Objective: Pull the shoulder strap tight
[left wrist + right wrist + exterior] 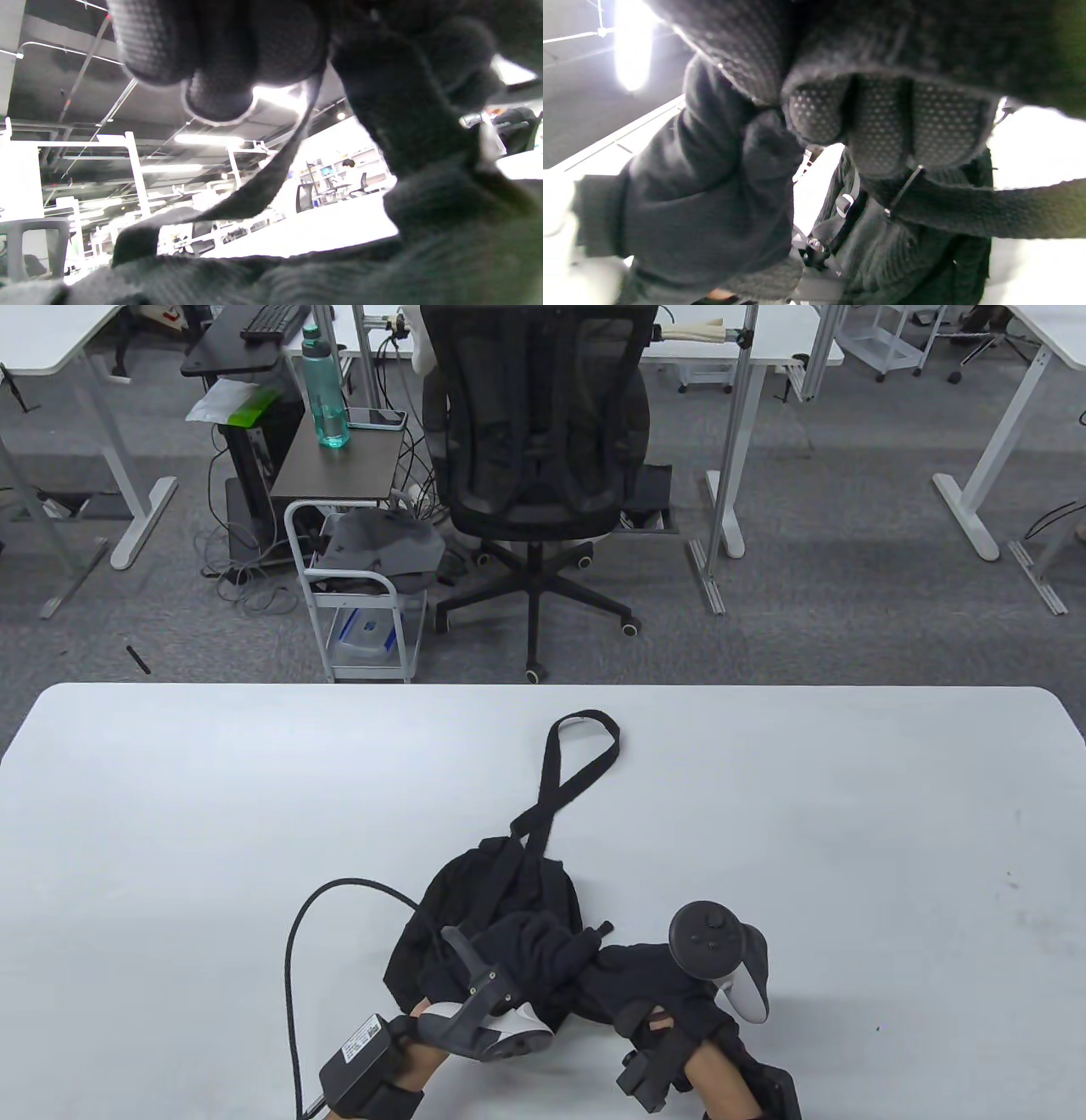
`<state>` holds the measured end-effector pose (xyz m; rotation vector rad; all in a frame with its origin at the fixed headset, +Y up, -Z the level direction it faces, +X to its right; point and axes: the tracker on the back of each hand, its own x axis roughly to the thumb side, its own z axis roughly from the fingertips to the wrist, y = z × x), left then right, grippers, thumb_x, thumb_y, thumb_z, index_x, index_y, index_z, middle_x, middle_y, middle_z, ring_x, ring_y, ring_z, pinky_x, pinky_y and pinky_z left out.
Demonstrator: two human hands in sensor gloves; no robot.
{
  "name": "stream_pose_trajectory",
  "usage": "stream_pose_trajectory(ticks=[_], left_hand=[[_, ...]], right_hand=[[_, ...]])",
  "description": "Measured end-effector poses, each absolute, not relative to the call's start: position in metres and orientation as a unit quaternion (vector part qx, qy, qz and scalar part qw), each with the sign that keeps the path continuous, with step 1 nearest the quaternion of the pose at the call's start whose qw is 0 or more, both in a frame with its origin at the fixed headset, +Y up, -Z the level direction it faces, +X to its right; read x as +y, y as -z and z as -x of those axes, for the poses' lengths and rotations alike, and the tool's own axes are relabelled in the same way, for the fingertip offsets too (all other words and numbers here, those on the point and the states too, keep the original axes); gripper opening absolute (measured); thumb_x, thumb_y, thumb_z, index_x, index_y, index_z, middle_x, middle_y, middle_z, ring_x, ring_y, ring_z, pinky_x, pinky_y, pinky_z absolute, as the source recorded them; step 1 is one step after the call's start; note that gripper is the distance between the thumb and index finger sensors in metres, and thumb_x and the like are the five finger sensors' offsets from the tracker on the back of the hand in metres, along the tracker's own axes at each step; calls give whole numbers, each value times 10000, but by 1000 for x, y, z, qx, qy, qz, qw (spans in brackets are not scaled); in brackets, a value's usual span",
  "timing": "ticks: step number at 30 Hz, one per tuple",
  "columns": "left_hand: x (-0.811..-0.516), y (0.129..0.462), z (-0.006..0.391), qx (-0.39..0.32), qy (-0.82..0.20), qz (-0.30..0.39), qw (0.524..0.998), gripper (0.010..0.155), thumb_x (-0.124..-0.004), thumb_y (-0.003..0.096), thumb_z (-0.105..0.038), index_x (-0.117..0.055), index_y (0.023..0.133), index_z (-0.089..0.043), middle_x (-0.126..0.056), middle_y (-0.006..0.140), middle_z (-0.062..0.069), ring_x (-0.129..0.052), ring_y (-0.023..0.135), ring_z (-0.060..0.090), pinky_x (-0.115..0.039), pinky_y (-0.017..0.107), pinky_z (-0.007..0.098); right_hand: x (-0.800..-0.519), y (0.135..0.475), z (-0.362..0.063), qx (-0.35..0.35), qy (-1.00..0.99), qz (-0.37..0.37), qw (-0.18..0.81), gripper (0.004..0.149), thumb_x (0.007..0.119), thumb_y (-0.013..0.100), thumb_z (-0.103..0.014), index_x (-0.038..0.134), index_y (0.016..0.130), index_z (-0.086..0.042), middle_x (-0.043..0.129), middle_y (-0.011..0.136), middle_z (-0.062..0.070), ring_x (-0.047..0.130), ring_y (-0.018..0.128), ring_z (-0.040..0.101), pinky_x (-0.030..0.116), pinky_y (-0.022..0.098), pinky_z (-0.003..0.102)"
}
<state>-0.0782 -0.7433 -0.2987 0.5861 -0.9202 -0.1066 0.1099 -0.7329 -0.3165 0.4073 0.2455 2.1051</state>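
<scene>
The white tabletop (212, 831) carries a small black bag (501, 899), which lies near the front edge, close to the person. Both hands rest on its near side. From the bag the shoulder strap (564, 780) runs away from the person toward the far edge. Its long axis goes near to far, leaning a little to the right. It ends in a flat loop on the bare tabletop, and the two runs of the strap cross each other just above the bag.

The left hand (526, 959) lies on the near part of the bag. In the left wrist view a band of strap (263, 186) hangs down from between the curled fingers (220, 97), so this hand seems to pinch the strap. The right hand (653, 980) lies just beside it to the right, also touching the bag. In the right wrist view its fingers (882, 123) curl over a piece of webbing (988, 207) next to a slider, so I judge that it holds the strap too.

The free length of the strap lies beyond the fingers, on the far side. The slack must therefore come toward the person, along the strap's own line. Both hands are about equally near to the adjuster. The buckle (844, 203) is small, and I cannot tell which run is the free end.
</scene>
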Motion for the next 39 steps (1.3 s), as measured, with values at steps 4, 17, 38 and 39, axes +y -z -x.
stream_pose_trajectory(ticks=[4,17,38,39], left_hand=[[-752,311,86,-421,77,-265,864,644,-511,381,-444,-506,1008,-296,-927,694,-105,-987,708,176,-861,539,342],[-739,295,74,-437,29,-275,856,633,-553,386,-435,-539,999,-279,-940,698,-84,-993,707,193,-862,539,352],[-747,307,89,-420,42,-263,868,634,-549,390,-441,-527,1001,-270,-940,689,-98,-1000,695,177,-865,538,348],[-745,305,87,-423,25,-263,867,634,-552,391,-442,-530,1000,-269,-942,688,-95,-1000,695,180,-864,539,350]], right_hand=[[-733,318,-111,109,-870,-164,451,368,834,440,-315,1011,555,-14,1078,533,185,1063,419,389,811,419,572],[-736,318,-111,125,-854,-173,475,446,820,447,-403,987,619,-28,1048,614,210,1035,493,418,780,454,585],[-737,320,-113,128,-866,-164,455,430,851,439,-357,959,687,-23,1007,694,222,996,568,444,738,497,605],[-737,320,-114,122,-863,-163,463,442,850,439,-374,959,687,-24,1008,692,221,998,566,439,742,496,602]])
